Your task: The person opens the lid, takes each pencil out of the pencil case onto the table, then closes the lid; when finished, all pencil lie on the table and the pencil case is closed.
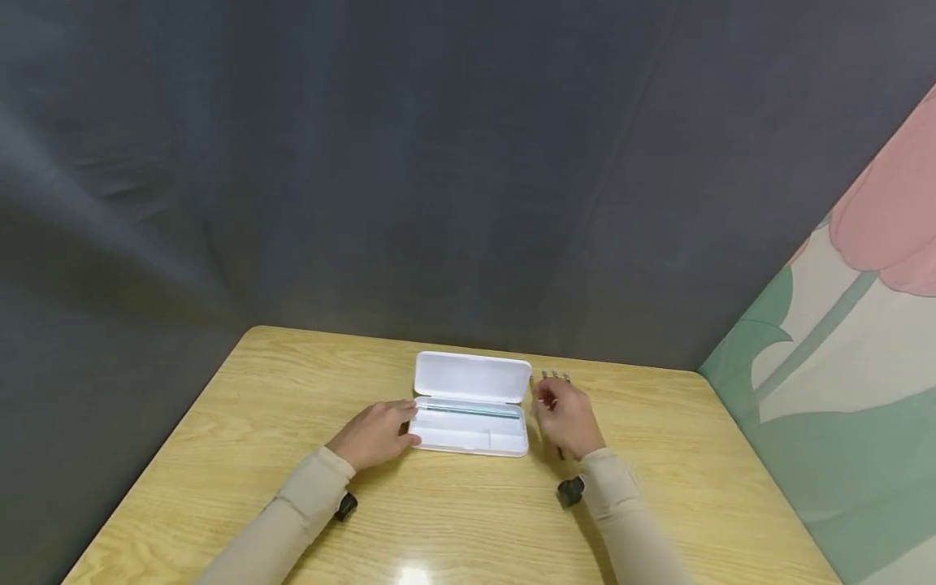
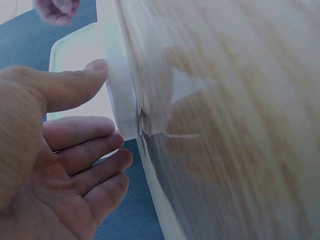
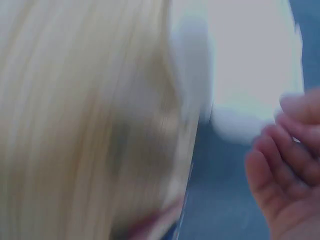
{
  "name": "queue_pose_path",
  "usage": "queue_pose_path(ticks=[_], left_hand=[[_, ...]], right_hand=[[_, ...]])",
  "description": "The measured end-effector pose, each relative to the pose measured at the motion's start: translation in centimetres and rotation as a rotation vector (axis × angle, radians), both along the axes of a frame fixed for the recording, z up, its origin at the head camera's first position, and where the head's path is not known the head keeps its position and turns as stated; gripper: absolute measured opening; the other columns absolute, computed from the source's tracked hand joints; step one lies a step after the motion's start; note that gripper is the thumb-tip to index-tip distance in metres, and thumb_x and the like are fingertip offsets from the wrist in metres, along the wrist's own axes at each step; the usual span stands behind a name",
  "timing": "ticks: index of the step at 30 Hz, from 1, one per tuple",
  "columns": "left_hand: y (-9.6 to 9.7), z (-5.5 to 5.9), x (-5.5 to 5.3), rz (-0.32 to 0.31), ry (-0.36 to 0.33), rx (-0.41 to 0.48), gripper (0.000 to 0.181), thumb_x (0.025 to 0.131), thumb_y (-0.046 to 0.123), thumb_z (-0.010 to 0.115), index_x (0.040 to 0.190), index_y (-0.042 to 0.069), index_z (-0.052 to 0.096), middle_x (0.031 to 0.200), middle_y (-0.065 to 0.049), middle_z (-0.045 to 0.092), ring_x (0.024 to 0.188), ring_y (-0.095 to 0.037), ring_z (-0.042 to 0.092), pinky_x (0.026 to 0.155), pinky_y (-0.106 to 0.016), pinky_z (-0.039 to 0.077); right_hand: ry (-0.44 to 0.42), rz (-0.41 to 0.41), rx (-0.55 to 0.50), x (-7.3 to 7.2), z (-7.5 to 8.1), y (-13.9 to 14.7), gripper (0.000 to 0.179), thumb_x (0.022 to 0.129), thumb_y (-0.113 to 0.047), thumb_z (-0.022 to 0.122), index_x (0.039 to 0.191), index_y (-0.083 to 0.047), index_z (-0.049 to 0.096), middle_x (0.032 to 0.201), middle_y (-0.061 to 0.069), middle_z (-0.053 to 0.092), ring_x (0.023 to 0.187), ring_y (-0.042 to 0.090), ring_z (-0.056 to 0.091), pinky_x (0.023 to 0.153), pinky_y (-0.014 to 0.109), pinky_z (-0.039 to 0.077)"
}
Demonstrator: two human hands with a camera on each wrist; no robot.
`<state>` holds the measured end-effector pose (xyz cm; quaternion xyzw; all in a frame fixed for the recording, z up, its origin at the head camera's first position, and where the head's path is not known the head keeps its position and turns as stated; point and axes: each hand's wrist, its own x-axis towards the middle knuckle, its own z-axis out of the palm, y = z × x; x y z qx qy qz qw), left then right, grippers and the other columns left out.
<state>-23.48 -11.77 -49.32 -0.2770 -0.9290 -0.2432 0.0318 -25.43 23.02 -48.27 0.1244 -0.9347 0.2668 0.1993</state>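
Observation:
A white pencil case (image 1: 504,439) lies with its lid (image 1: 471,376) raised at the back. Inside, a thin teal pencil (image 1: 475,411) lies along the rear side. My left hand (image 1: 376,433) is at the case's left end, its thumb by the front corner and its fingers by the rear one. In the left wrist view the left thumb (image 2: 75,87) lies against the case wall (image 2: 122,85). Just right of the case, my right hand (image 1: 566,414) hovers over several slim pens (image 1: 555,374), covering most of them. Its fingers (image 3: 262,172) are loosely bent, with nothing visible between them.
The case rests on a wooden table (image 1: 256,406), near its back edge. Behind stands a dark curtain (image 1: 439,179), and on the right a wall hanging (image 1: 863,357) with flower patterns. Small dark cameras (image 1: 570,491) are strapped at the wrists. Blurred dark and red shapes (image 3: 150,222) show low in the right wrist view.

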Motion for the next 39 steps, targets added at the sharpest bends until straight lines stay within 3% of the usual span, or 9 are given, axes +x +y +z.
queue_pose_path(ticks=[3,6,8,17,24,28,34,39], left_hand=[[0.2,0.1,-0.1,0.003,0.000,0.005,0.045,0.093,0.031,0.074,0.128,0.003,0.069,0.143,-0.016,0.061,0.132,-0.034,0.060,0.108,-0.046,0.053],[0.2,0.1,-0.2,0.004,0.000,0.006,0.049,0.093,0.032,0.074,0.133,0.003,0.067,0.144,-0.016,0.061,0.132,-0.035,0.060,0.110,-0.047,0.052],[0.2,0.0,-0.2,0.005,-0.006,0.002,0.050,0.093,0.032,0.074,0.134,0.003,0.066,0.144,-0.016,0.061,0.133,-0.035,0.059,0.110,-0.047,0.052],[0.1,-0.3,-0.3,-0.003,0.007,-0.008,0.052,0.093,0.032,0.075,0.135,0.003,0.065,0.145,-0.015,0.060,0.133,-0.034,0.059,0.109,-0.045,0.053],[0.0,-0.5,-0.3,0.012,-0.017,-0.016,0.054,0.093,0.034,0.074,0.137,0.003,0.063,0.146,-0.014,0.059,0.135,-0.033,0.058,0.112,-0.045,0.051],[-0.1,-0.5,-0.3,0.009,-0.018,-0.011,0.054,0.093,0.033,0.074,0.137,0.003,0.063,0.146,-0.014,0.059,0.135,-0.033,0.058,0.111,-0.046,0.051],[-0.1,-0.6,-0.3,0.006,-0.009,-0.019,0.054,0.093,0.032,0.074,0.138,0.004,0.063,0.147,-0.014,0.059,0.135,-0.033,0.058,0.111,-0.046,0.051],[-0.2,-0.5,-0.2,0.008,-0.015,-0.009,0.053,0.093,0.032,0.074,0.137,0.004,0.063,0.146,-0.014,0.059,0.134,-0.033,0.058,0.111,-0.046,0.051]], right_hand=[[0.009,0.194,0.032,0.1,-0.2,-3.1,0.017,0.084,-0.001,0.076,0.098,-0.010,0.075,0.090,0.001,0.074,0.080,0.012,0.068,0.071,0.027,0.060],[-0.110,0.312,0.077,-0.1,-0.5,-5.0,0.018,0.086,-0.001,0.076,0.100,-0.012,0.077,0.095,0.000,0.076,0.084,0.010,0.069,0.074,0.025,0.060],[-0.188,0.345,0.109,-0.3,-0.7,-5.7,0.018,0.088,-0.001,0.075,0.101,-0.012,0.078,0.096,-0.001,0.077,0.085,0.008,0.069,0.075,0.023,0.059],[-0.326,0.432,0.132,-1.3,-0.7,-6.0,0.023,0.091,0.005,0.066,0.096,-0.015,0.077,0.092,-0.004,0.076,0.083,0.004,0.066,0.075,0.022,0.057],[-0.369,0.504,0.224,-1.8,-0.6,-6.5,0.026,0.092,0.008,0.060,0.105,-0.009,0.075,0.101,0.002,0.075,0.096,0.013,0.069,0.085,0.031,0.060],[-0.389,0.495,0.208,-1.5,-0.1,-6.6,0.026,0.092,0.008,0.060,0.104,-0.008,0.075,0.102,0.003,0.076,0.098,0.016,0.069,0.087,0.032,0.060],[-0.419,0.472,0.130,-1.6,-0.2,-6.4,0.027,0.090,0.007,0.062,0.098,-0.015,0.075,0.091,-0.004,0.073,0.083,0.006,0.061,0.076,0.021,0.054],[-0.409,0.459,0.105,-1.9,-0.4,-6.4,0.026,0.089,0.008,0.066,0.094,-0.016,0.074,0.087,-0.005,0.071,0.080,0.003,0.059,0.073,0.019,0.053]])
